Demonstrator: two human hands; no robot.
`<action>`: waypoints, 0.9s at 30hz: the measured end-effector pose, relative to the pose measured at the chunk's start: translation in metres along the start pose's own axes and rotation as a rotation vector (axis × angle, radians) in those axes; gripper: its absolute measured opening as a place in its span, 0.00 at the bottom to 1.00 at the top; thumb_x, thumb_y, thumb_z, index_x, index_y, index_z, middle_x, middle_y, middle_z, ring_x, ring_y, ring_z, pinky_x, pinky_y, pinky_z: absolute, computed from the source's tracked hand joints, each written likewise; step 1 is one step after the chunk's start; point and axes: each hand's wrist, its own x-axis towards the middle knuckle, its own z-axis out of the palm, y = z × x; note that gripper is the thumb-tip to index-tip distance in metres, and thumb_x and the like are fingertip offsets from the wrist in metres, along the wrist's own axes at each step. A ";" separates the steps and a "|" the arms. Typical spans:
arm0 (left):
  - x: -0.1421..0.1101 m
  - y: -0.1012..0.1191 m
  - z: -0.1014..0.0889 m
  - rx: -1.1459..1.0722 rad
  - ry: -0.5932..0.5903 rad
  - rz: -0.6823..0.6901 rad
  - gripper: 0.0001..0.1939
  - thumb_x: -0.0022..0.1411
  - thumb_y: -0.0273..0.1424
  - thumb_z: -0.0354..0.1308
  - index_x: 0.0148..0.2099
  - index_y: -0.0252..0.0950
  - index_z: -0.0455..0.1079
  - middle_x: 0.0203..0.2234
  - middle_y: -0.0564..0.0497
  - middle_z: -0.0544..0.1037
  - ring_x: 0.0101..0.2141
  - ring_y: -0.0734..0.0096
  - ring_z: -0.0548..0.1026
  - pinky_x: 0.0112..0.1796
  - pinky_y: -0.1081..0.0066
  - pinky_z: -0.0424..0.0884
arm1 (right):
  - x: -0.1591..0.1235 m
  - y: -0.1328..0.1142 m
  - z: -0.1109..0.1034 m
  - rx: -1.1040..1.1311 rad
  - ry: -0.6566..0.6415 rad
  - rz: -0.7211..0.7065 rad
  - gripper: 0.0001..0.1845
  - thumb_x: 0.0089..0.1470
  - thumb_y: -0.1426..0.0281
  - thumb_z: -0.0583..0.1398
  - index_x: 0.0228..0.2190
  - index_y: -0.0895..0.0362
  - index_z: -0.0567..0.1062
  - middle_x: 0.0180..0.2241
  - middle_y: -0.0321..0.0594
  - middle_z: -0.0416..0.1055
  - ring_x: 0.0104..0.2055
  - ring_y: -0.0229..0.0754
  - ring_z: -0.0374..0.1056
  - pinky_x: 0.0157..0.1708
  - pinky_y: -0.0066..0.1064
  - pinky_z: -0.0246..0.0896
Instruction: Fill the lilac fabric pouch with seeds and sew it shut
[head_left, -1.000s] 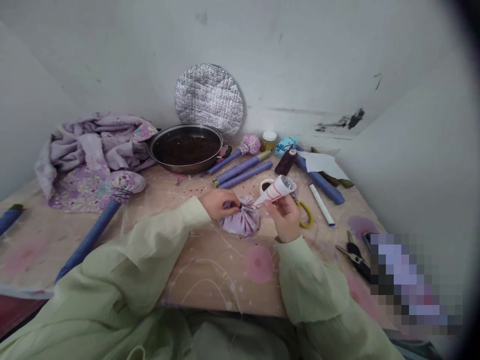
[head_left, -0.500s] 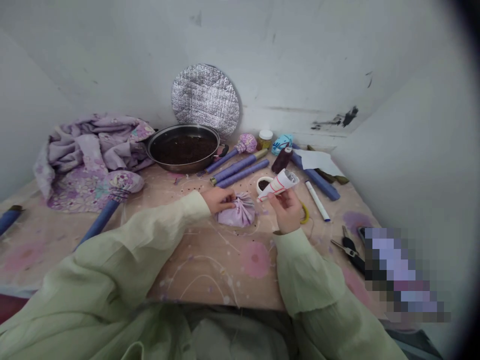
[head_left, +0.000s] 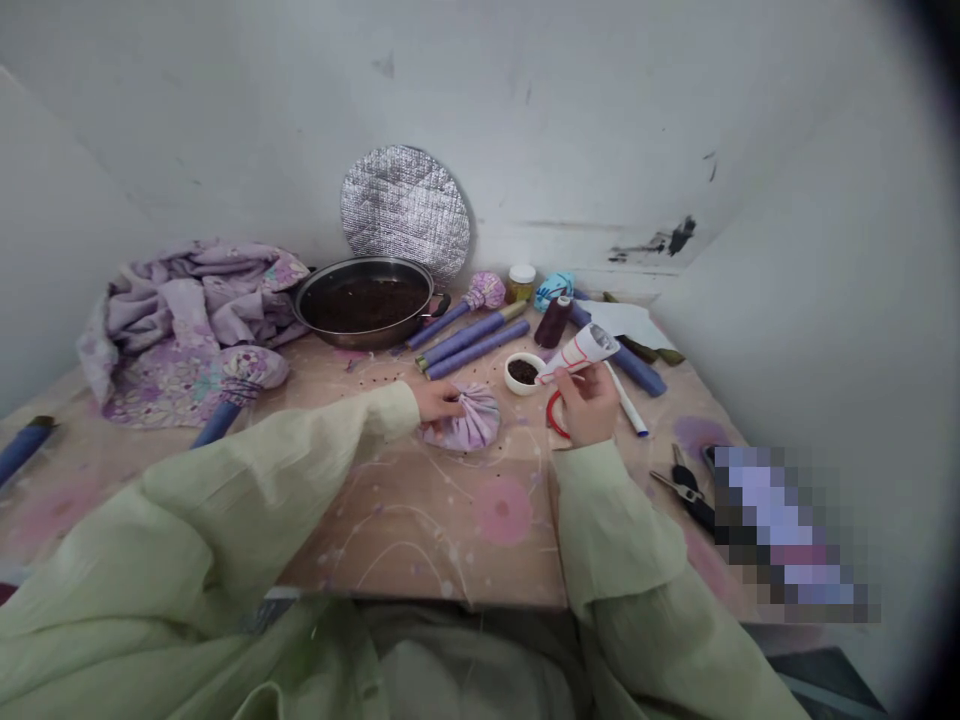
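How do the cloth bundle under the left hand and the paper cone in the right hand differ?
The cloth bundle is soft lilac fabric gathered into a puckered, rounded shape, while the paper cone is white with red lines and tapers to a point. The bundle rests on the table under the left hand; the cone is raised above it in the right hand. The bundle looks bulkier than the cone. Both are in hand.
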 end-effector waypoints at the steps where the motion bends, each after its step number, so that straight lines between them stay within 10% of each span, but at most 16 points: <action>1: 0.001 0.000 0.000 -0.055 -0.015 -0.034 0.08 0.55 0.31 0.55 0.38 0.33 0.65 0.11 0.60 0.65 0.10 0.79 0.63 0.14 0.80 0.51 | 0.003 0.002 -0.003 -0.010 0.013 -0.006 0.12 0.43 0.64 0.63 0.29 0.58 0.69 0.28 0.35 0.70 0.29 0.36 0.65 0.32 0.30 0.60; 8: 0.004 -0.001 -0.002 -0.381 0.066 -0.048 0.13 0.59 0.39 0.55 0.31 0.33 0.65 0.05 0.63 0.53 0.07 0.83 0.50 0.12 0.80 0.43 | 0.020 0.012 -0.021 -0.061 0.051 0.059 0.11 0.40 0.66 0.62 0.28 0.58 0.69 0.26 0.33 0.68 0.27 0.35 0.64 0.30 0.29 0.59; 16: -0.011 0.003 -0.019 -0.366 0.152 -0.020 0.14 0.60 0.38 0.52 0.31 0.32 0.66 0.06 0.57 0.60 0.08 0.82 0.56 0.12 0.81 0.43 | 0.032 0.031 -0.035 -0.081 0.140 0.128 0.16 0.38 0.66 0.61 0.31 0.57 0.65 0.29 0.36 0.71 0.30 0.38 0.66 0.36 0.35 0.62; 27: -0.018 0.018 -0.031 -0.203 0.313 0.077 0.11 0.62 0.28 0.50 0.26 0.34 0.60 0.03 0.60 0.60 0.06 0.81 0.58 0.11 0.81 0.49 | 0.038 0.045 -0.069 -0.888 0.154 0.060 0.19 0.38 0.67 0.59 0.36 0.60 0.69 0.37 0.50 0.70 0.40 0.51 0.63 0.44 0.47 0.56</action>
